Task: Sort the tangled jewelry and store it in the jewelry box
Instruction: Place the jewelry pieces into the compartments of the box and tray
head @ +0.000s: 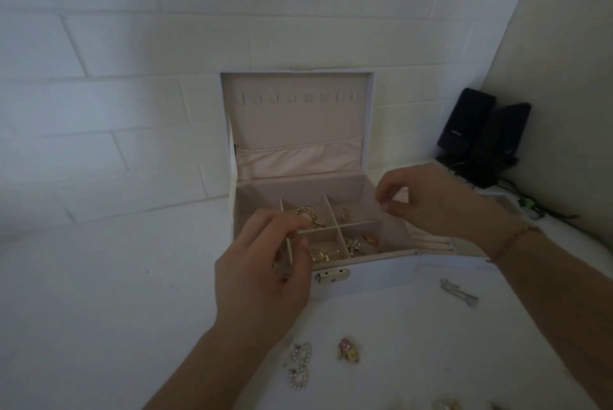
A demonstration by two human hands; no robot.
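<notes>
From the head camera, the left hand [262, 273] and right hand [428, 200] hover over the open jewelry box [381, 277], fingertips pinched; whether they hold anything, I cannot tell. Any fine chain between them could snag a divider [335, 227], while the pearl piece [300, 365] waits on the table [99, 310].

White painted brick wall [116, 84] behind, plain pale wall [570, 71] meeting it at the right, white bench [99, 293] below, two black speakers [484, 137] standing in the corner with cables [544, 210] trailing beside them, dim, bluish light
</notes>
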